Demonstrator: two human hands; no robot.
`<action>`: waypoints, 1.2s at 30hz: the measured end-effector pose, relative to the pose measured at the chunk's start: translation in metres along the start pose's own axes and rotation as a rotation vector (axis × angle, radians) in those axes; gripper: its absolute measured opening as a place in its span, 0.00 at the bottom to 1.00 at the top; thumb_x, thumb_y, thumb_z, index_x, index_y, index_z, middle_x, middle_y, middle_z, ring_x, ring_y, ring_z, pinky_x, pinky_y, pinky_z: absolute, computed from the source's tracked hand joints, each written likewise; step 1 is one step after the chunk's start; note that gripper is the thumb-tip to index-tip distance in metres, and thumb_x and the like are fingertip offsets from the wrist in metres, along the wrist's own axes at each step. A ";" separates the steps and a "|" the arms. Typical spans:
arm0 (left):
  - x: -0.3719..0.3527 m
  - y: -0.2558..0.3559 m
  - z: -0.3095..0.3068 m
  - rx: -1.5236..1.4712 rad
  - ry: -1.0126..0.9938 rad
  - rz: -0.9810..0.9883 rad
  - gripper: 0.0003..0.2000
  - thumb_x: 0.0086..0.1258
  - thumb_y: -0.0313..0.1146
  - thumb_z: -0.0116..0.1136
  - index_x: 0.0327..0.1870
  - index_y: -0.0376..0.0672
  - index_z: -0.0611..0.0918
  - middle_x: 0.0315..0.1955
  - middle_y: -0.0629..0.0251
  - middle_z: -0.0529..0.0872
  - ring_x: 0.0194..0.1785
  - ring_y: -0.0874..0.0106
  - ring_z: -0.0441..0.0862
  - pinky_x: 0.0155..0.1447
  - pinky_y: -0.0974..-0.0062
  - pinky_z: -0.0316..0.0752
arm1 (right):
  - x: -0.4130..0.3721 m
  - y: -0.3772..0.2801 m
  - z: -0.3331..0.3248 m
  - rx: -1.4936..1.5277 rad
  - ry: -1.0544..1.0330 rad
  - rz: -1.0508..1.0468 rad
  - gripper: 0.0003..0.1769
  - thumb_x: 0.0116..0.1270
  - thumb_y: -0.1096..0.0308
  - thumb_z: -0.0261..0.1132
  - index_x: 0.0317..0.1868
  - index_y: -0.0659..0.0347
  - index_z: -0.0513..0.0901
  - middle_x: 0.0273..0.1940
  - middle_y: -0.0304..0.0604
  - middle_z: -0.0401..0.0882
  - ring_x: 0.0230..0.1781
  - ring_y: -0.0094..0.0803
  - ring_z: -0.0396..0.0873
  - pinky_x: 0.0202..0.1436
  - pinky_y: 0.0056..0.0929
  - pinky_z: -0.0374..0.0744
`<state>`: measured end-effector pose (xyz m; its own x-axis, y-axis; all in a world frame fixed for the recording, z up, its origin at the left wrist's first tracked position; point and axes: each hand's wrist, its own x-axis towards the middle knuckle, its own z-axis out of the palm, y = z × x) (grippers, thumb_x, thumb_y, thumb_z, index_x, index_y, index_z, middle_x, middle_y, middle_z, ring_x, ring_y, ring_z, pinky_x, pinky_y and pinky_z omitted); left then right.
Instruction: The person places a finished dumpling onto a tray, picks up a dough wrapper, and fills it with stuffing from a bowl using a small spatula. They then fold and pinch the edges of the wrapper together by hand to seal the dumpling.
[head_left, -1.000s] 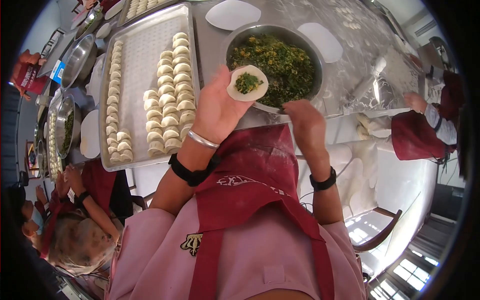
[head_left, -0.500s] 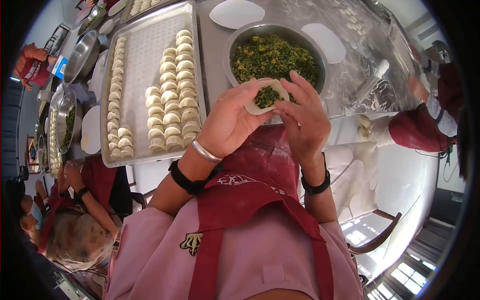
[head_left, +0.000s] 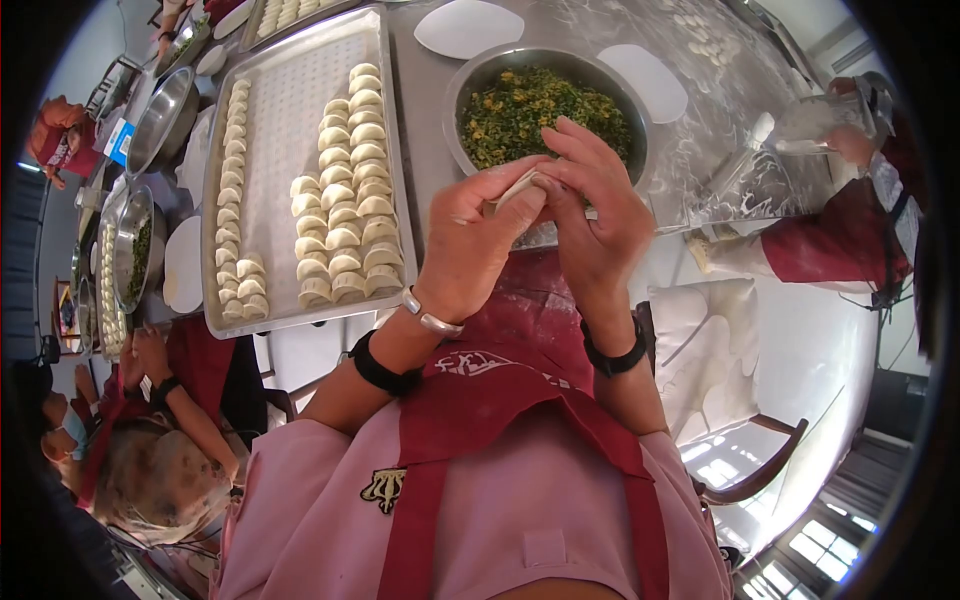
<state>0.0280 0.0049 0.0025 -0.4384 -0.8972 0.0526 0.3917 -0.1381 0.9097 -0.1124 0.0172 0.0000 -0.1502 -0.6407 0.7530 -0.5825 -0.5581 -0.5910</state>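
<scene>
Both my hands meet in front of the apron, pinching a filled dumpling (head_left: 515,190) whose pale wrapper is folded over. My left hand (head_left: 475,225) has its thumb and fingers closed on the near side of the dough. On the other side, my right hand (head_left: 600,215) presses the wrapper's edge between thumb and forefinger, its other fingers raised. The filling inside is hidden now. Just beyond the hands is a steel bowl (head_left: 455,135) of chopped green and yellow filling (head_left: 545,110). To the left, a metal tray (head_left: 285,130) carries rows of folded dumplings (head_left: 343,200).
White plates (head_left: 468,28) (head_left: 645,82) flank the bowl on the floury metal table (head_left: 690,130). At right, a person's hand (head_left: 850,145) is near a clear container (head_left: 820,122). A co-worker (head_left: 180,410) works at left beside another bowl (head_left: 130,245). A chair (head_left: 705,350) stands at right.
The wrapper, open with filling showing before, is now folded over and pinched between both hands. The person at right has moved, and a clear container now shows by their hand.
</scene>
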 end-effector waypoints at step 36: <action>-0.009 -0.017 -0.002 -0.215 0.053 0.069 0.19 0.78 0.25 0.53 0.67 0.29 0.72 0.59 0.53 0.80 0.59 0.67 0.81 0.66 0.67 0.78 | -0.021 -0.010 0.003 0.567 0.069 0.589 0.15 0.62 0.77 0.72 0.50 0.68 0.86 0.58 0.55 0.82 0.65 0.44 0.76 0.67 0.38 0.75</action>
<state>0.0268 0.0145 -0.0140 -0.3638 -0.9276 0.0844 0.5846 -0.1569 0.7960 -0.1013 0.0344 -0.0107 -0.3646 -0.8885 0.2786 0.0968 -0.3337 -0.9377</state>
